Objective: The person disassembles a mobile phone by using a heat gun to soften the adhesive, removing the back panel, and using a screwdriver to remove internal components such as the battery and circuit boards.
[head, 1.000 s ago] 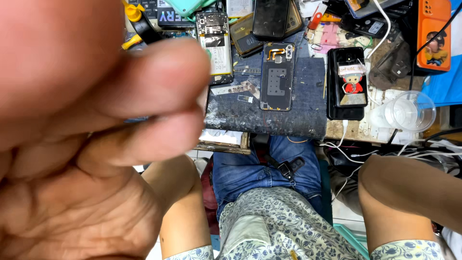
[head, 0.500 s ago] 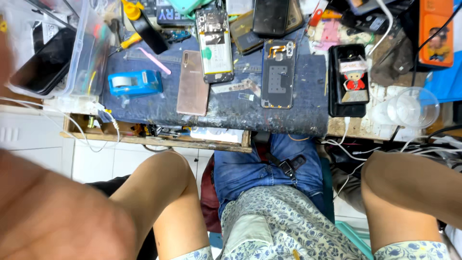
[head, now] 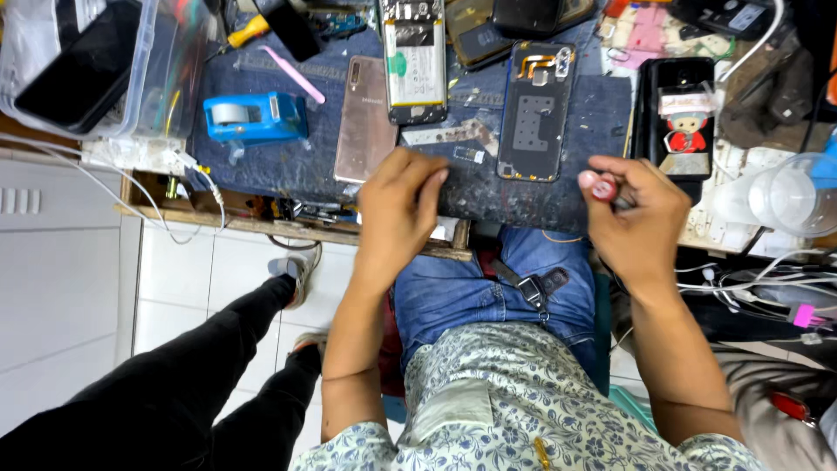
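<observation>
Head view: our left hand [head: 397, 205] rests fingers-down on the scuffed dark mat at the desk [head: 209, 214] edge, fingertips pinching near a small metal part [head: 468, 155]; we can't tell if it's gripped. Right hand [head: 641, 214] is clenched around a slim tool with a round red end [head: 600, 187]. Just beyond: flat black phone back cover [head: 536, 112], glossy pink-gold phone [head: 366, 118], blue plastic tape dispenser [head: 255, 118].

Screens and labels near you: dark phone screen [head: 83, 70] lying inside the clear plastic bin [head: 170, 83], top left. Black phone [head: 678, 122] at right carries a red-and-white cartoon sticker [head: 686, 131]. Opened phone [head: 415, 61] up top shows a white battery label [head: 417, 65].
</observation>
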